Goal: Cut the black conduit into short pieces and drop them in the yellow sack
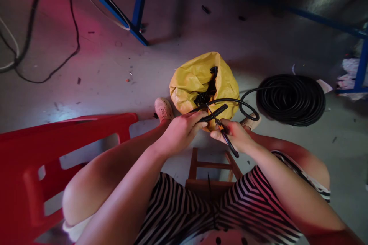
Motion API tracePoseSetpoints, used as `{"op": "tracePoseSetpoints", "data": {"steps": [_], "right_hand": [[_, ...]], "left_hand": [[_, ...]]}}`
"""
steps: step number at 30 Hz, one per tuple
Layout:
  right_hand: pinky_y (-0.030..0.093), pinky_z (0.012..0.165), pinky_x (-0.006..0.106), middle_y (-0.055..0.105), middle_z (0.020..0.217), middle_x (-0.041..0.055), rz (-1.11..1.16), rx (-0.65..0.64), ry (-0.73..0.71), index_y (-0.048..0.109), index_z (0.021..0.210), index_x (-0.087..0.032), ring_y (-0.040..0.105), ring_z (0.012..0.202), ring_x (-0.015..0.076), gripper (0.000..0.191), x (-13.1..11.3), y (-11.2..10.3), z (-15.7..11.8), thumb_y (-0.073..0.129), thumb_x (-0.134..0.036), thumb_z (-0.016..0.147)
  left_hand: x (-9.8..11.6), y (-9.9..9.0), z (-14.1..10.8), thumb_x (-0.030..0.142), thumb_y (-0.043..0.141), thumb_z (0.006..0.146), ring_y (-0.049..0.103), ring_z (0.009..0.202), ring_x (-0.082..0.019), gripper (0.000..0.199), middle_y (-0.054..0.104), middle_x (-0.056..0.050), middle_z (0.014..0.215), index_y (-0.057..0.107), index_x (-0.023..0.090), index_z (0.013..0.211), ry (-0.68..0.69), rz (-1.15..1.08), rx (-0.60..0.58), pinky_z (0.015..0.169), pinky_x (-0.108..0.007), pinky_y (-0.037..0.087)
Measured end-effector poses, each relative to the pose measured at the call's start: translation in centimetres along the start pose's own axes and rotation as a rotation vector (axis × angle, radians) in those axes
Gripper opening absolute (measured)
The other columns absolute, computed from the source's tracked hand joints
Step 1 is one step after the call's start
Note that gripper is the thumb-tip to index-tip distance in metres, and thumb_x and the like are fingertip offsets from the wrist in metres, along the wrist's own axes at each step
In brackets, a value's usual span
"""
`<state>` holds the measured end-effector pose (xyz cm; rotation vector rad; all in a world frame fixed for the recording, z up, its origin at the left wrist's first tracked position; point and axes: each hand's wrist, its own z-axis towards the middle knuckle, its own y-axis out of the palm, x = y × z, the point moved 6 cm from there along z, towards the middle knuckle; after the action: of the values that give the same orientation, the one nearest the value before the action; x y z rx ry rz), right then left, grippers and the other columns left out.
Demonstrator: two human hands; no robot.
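Note:
Over a yellow sack (189,74), my left hand (188,128) is closed around a length of black corrugated tubing (220,112). In my right hand (232,134) is a pair of scissors (228,141) with black handles and an orange part near the pivot. Their blades point up and left and cross the tubing just beyond my left fingers. A black hose (248,105) loops from my left hand over the sack's mouth toward a large coil of black hose (290,101) on the floor at the right. Dark pieces (212,84) lie inside the sack.
A red plastic stool (71,130) stands close on my left. Blue metal frame legs (140,0) rise ahead. Black and white cables (76,26) run over the floor at the far left, and small scraps (205,8) lie about. A wooden stool (214,165) is beneath me.

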<state>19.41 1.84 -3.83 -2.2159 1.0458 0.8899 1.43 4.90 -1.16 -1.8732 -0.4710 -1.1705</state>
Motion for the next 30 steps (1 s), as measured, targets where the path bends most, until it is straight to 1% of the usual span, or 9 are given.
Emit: {"op": "tracePoseSetpoints", "data": {"steps": [3, 8, 11, 13, 17, 19, 23, 27, 30], "right_hand": [[0.042, 0.074, 0.028, 0.067, 0.087, 0.0032, -0.038, 0.003, -0.004, 0.068, 0.094, -0.018, 0.061, 0.084, 0.0212, 0.054, -0.2, -0.2, -0.1, 0.073, -0.07, 0.082], [0.041, 0.075, 0.028, 0.066, 0.09, 0.0031, -0.081, -0.037, -0.054, 0.067, 0.1, -0.018, 0.061, 0.084, 0.0202, 0.053, -0.8, -0.2, -0.4, 0.07, -0.068, 0.086], [0.041, 0.077, 0.029, 0.067, 0.092, 0.0039, -0.107, -0.053, -0.052, 0.067, 0.102, -0.017, 0.061, 0.085, 0.0204, 0.054, -0.9, -0.2, -0.4, 0.068, -0.069, 0.088], [0.042, 0.077, 0.029, 0.068, 0.093, 0.0043, -0.12, -0.052, -0.042, 0.067, 0.103, -0.017, 0.062, 0.085, 0.0209, 0.054, -1.0, -0.3, -0.5, 0.068, -0.069, 0.087], [0.042, 0.078, 0.029, 0.069, 0.096, 0.0052, -0.107, -0.087, -0.036, 0.067, 0.103, -0.018, 0.063, 0.088, 0.0218, 0.056, -1.2, -0.3, -0.5, 0.068, -0.071, 0.087], [0.043, 0.078, 0.029, 0.069, 0.099, 0.0058, -0.076, -0.098, -0.033, 0.066, 0.103, -0.018, 0.063, 0.09, 0.0219, 0.056, -1.2, -0.2, -0.6, 0.067, -0.071, 0.087], [0.043, 0.075, 0.028, 0.069, 0.098, 0.0058, -0.035, -0.067, -0.042, 0.065, 0.099, -0.018, 0.062, 0.089, 0.0208, 0.052, -0.9, 0.1, -0.6, 0.064, -0.069, 0.09], [0.04, 0.066, 0.026, 0.066, 0.083, 0.0038, -0.076, 0.003, -0.018, 0.063, 0.091, -0.018, 0.058, 0.077, 0.0186, 0.055, -0.4, 0.2, -0.5, 0.063, -0.073, 0.088], [0.037, 0.062, 0.026, 0.064, 0.077, 0.003, -0.137, 0.048, -0.024, 0.062, 0.088, -0.018, 0.056, 0.07, 0.0175, 0.057, -0.3, 0.0, -0.4, 0.062, -0.075, 0.086]], "left_hand": [[-0.2, -0.1, -0.1, 0.027, 0.05, 0.107, 0.073, 0.113, -0.025, 0.029, 0.076, -0.01, 0.124, 0.064, 0.018, 0.13, -0.003, -0.038, -0.01, 0.103, -0.04, 0.056], [-0.1, -0.4, -0.1, 0.026, 0.051, 0.106, 0.071, 0.116, -0.025, 0.03, 0.074, -0.01, 0.127, 0.064, 0.019, 0.132, 0.027, -0.049, -0.019, 0.106, -0.04, 0.055], [0.0, -0.3, -0.1, 0.023, 0.05, 0.106, 0.071, 0.113, -0.025, 0.029, 0.075, -0.01, 0.123, 0.065, 0.019, 0.13, 0.038, -0.026, -0.033, 0.104, -0.041, 0.055], [0.0, -0.3, -0.1, 0.023, 0.05, 0.106, 0.073, 0.11, -0.026, 0.028, 0.076, -0.01, 0.12, 0.064, 0.018, 0.13, 0.045, 0.0, -0.021, 0.101, -0.042, 0.057], [0.1, -0.5, -0.2, 0.028, 0.05, 0.107, 0.073, 0.11, -0.026, 0.028, 0.076, -0.012, 0.117, 0.065, 0.017, 0.129, 0.091, 0.04, 0.016, 0.099, -0.042, 0.058], [0.2, -0.5, -0.1, 0.029, 0.049, 0.108, 0.073, 0.11, -0.027, 0.028, 0.076, -0.012, 0.117, 0.065, 0.017, 0.128, 0.101, 0.048, 0.014, 0.099, -0.042, 0.058], [0.2, -0.5, 0.0, 0.029, 0.049, 0.107, 0.073, 0.111, -0.026, 0.028, 0.076, -0.011, 0.118, 0.065, 0.018, 0.128, 0.083, 0.049, -0.014, 0.098, -0.039, 0.058], [0.2, -0.7, 0.1, 0.027, 0.049, 0.107, 0.072, 0.116, -0.025, 0.031, 0.075, -0.011, 0.124, 0.063, 0.019, 0.134, 0.054, 0.017, -0.013, 0.104, -0.04, 0.056], [0.2, -0.9, 0.2, 0.027, 0.048, 0.107, 0.071, 0.117, -0.025, 0.032, 0.075, -0.011, 0.126, 0.064, 0.018, 0.132, 0.045, 0.017, -0.003, 0.105, -0.04, 0.056]]}}
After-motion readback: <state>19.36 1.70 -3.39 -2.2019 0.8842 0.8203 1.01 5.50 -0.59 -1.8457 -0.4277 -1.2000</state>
